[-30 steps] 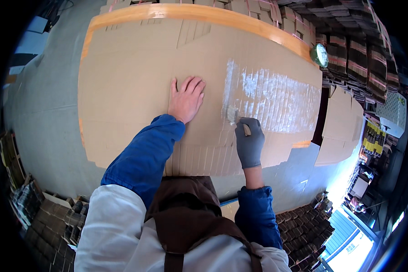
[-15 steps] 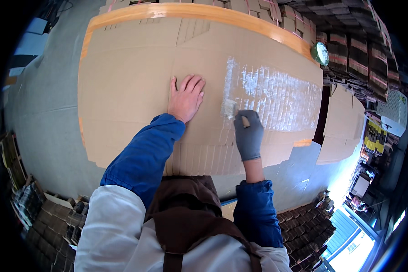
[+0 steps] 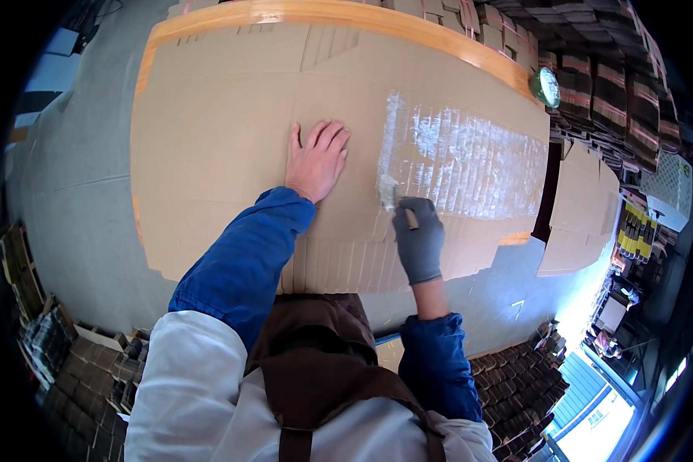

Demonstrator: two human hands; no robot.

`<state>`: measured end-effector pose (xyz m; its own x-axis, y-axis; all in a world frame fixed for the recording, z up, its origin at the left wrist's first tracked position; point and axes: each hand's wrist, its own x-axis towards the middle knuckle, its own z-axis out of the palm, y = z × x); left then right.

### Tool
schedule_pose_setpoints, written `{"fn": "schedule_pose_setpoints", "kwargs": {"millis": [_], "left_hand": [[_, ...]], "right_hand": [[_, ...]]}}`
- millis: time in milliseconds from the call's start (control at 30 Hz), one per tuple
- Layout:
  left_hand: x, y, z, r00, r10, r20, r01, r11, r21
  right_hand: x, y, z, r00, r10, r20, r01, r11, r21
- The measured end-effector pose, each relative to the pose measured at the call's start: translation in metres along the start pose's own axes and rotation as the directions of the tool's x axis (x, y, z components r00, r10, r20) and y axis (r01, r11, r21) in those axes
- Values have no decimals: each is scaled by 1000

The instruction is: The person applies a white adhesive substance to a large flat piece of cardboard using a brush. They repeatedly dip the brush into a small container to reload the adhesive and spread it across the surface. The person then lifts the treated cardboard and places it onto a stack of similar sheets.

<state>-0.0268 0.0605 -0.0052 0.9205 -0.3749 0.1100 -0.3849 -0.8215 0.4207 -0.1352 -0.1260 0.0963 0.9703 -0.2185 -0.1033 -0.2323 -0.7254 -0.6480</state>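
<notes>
Topping table (image 3: pixel 277 11) above floor (image 3: pixel 77 223): cardboard (image 3: pixel 215 131)

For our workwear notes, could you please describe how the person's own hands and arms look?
The left hand is bare; the right hand wears a dark grey glove, with bare wrist showing above its cuff. Blue oversleeves cover both forearms, and the left upper sleeve is whitish.
</notes>
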Motion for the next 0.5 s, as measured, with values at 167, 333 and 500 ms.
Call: {"fn": "schedule_pose_setpoints", "kwargs": {"millis": [167, 333, 500], "left_hand": [[-1, -2, -1, 1000, -8, -7, 8, 1000, 9], [-2, -3, 0, 1000, -6, -25, 7, 1000, 17], [0, -2, 1, 1000, 0, -20, 1, 1000, 21]], "right_hand": [[-9, -15, -11, 988, -151, 12, 151, 988, -29], [-12, -10, -28, 981, -144, 126, 162, 976, -146], [-27, -20, -17, 921, -283, 268, 330, 932, -151]]}}
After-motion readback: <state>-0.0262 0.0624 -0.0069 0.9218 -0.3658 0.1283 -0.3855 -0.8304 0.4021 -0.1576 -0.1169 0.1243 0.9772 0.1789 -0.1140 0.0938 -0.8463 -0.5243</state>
